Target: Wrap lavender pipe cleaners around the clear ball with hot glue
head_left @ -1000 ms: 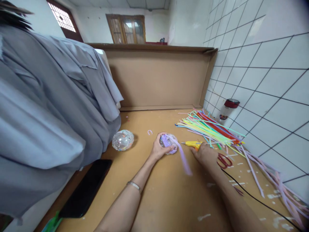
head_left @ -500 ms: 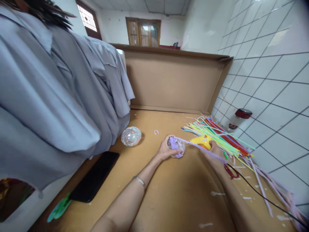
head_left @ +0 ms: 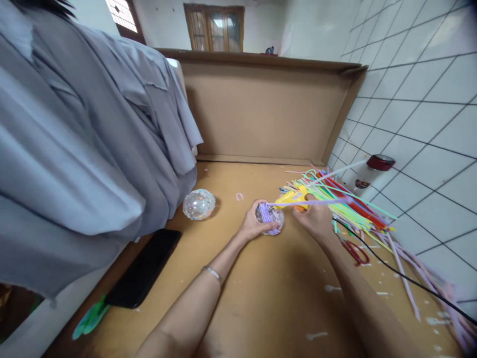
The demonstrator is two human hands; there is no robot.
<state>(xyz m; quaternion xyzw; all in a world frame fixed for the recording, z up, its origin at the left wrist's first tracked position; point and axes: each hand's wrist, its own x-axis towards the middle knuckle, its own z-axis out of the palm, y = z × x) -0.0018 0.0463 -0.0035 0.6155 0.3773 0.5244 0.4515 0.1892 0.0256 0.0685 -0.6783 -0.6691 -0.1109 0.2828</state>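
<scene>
My left hand (head_left: 254, 222) is closed around a small clear faceted bowl (head_left: 278, 219), partly covered with rows of purple pipe cleaner (head_left: 266, 213). From the bowl a loose length of purple pipe cleaner (head_left: 324, 202) stretches out to the right, passing in front of the glue gun. My right hand (head_left: 315, 216) grips a yellow hot glue gun (head_left: 292, 197) whose nozzle points left, at or very near the wrapped rows; whether it touches them I cannot tell. A second clear faceted bowl (head_left: 199, 204) sits to the left, with a small curved lilac piece (head_left: 239, 197) between it and my hands.
Many coloured pipe cleaners (head_left: 346, 204) lie piled at right, near red-handled scissors (head_left: 356, 252) and a black cord (head_left: 395, 272). A red-lidded clear jar (head_left: 372, 171) stands by the tiled wall. At left are a black phone (head_left: 145, 268) and grey cloth (head_left: 112, 149). Cardboard (head_left: 261, 109) borders the back.
My right hand has brought the glue gun left, up to the bowl. The loose pipe cleaner has swung from slanting downward to nearly level. My left hand keeps its hold, and the view has shifted slightly.
</scene>
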